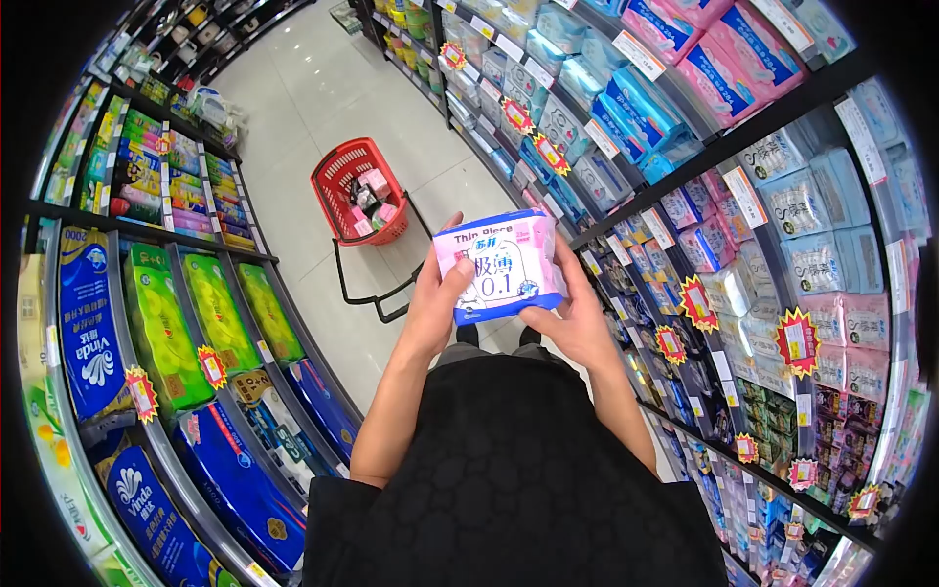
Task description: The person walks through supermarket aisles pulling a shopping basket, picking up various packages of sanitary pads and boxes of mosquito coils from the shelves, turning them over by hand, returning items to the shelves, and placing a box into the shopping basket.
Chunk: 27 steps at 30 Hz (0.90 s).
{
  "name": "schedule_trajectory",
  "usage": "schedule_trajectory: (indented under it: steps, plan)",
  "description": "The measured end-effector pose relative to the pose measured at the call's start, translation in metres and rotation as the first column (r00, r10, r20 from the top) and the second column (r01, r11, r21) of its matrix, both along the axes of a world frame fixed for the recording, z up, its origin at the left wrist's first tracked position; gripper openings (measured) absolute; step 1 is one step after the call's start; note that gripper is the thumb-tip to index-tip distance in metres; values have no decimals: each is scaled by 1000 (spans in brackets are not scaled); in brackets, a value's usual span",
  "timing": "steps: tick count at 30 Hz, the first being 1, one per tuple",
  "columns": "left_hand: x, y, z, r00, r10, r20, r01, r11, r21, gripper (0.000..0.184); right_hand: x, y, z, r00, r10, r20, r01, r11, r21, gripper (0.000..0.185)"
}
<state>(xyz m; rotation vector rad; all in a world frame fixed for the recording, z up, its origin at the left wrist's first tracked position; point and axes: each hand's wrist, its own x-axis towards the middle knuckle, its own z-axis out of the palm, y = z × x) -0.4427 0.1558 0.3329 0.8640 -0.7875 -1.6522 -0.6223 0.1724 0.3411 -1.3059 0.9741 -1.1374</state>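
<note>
Between my two hands is a packet of sanitary pads, white and pink with blue edges, its printed front turned up toward me. My left hand grips its left side, the thumb lying over the front. On the right side, my right hand closes around the packet with its thumb at the lower edge. The fingers behind the packet are mostly hidden. Beyond my left hand, a red shopping basket with a black handle stands on the floor and holds several small pink and dark packages.
Shelves of pad packets line the right side of the aisle. On the left, shelves carry blue tissue packs and green packs. Pale floor tiles run between them. Starburst price tags stick out from the shelf edges.
</note>
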Motion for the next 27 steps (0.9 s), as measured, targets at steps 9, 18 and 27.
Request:
schedule_trajectory:
  steps: [9,18,27]
  plan:
    - [2,-4,-8,993,23,114,-13,996,-92,67,-2,-6,-11,983,4,186,-39,983,181,81]
    - [2,-7,-6,967,-25,254,36,998,-41,64,-8,-9,-16,960,-71,270,-26,940,339,63]
    - [-3,-2,-4,956,-25,291,27,1000,-3,63,-6,-4,-15,963,-87,255,-17,924,381,58]
